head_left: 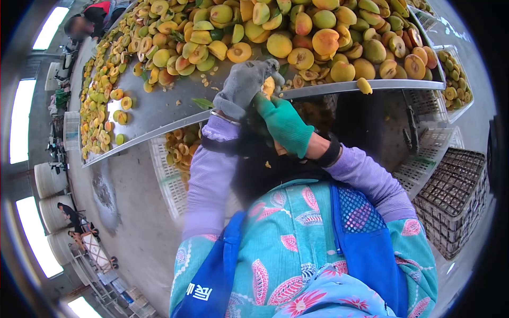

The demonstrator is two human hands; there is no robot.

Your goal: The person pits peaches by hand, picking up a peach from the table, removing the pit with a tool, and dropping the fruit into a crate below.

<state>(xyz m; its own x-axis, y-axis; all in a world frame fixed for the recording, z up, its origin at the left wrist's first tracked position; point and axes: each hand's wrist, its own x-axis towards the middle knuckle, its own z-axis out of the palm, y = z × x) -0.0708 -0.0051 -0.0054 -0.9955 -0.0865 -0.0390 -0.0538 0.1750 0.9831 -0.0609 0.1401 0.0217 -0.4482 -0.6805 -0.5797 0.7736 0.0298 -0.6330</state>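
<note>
My left hand (243,89), in a grey glove, is closed around a piece of yellow-orange stone fruit (269,88) at the near edge of the metal table (169,110). My right hand (287,125), in a green glove, is closed just below and touching that fruit. Whatever sits inside the right hand's fingers is hidden; a small orange-brown shape (279,148) shows under its palm. Beyond both hands lies a heap of whole and halved stone fruit (302,58), several halves showing pits or hollows. A green leaf (202,103) lies left of my left hand.
Below the table edge stands a white crate (165,172) with halved fruit. Another crate of fruit (455,79) is at the right, near a dark-stained crate (450,183). One fruit piece (364,86) perches on the table's rim. Other people (95,18) are at the far left.
</note>
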